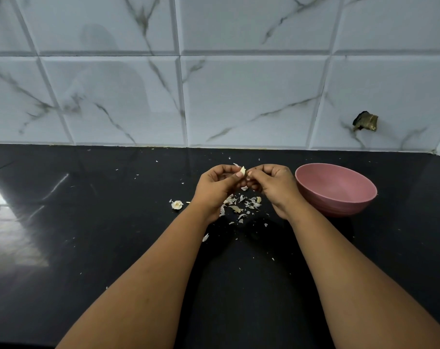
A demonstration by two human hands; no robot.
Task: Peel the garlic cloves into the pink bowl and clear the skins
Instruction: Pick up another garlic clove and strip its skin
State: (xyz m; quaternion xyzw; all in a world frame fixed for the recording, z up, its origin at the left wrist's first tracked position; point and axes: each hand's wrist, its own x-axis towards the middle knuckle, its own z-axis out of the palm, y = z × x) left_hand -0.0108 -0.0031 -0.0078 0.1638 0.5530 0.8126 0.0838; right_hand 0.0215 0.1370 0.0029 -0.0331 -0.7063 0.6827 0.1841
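Both hands meet above the black counter (pixel 113 235). My left hand (pixel 216 187) and my right hand (pixel 274 185) pinch a small pale garlic clove (pixel 242 170) between their fingertips, with a bit of skin sticking up from it. Below the hands lies a heap of papery garlic skins (pixel 241 205). A garlic root stub (pixel 177 204) sits on the counter to the left of my left wrist. The pink bowl (pixel 336 190) stands just right of my right hand; its visible inside looks bare.
A white marble-patterned tile wall (pixel 239 96) rises behind the counter, with a broken dark hole (pixel 365 121) at the right. Small skin flakes (pixel 205 237) are scattered across the counter around and in front of the hands. Window glare (pixel 12 222) shines at the left.
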